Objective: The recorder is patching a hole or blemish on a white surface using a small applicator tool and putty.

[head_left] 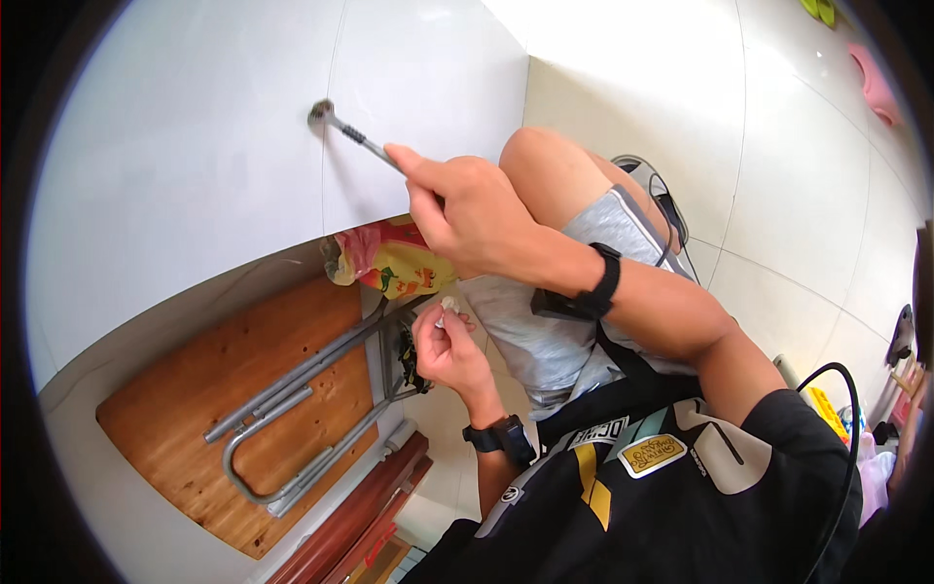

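Right hand [467,209] gripped the metal tool [352,134], fingers closed round its near end; far tip touched the white wall [185,146]. Left hand [448,350] pinched a small pale piece [449,306] at its fingertips.

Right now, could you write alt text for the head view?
The right hand holds a metal tool with its tip against a white wall. The left hand pinches a small white piece above a folded wooden table.

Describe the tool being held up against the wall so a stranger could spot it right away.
Start at the big white tiled wall on the left. Its vertical grout line meets the round tip of a slim metal tool, whose shaft slants down into the right hand. It is the only thing touching the wall; the folded metal legs lie lower, on the wooden board.
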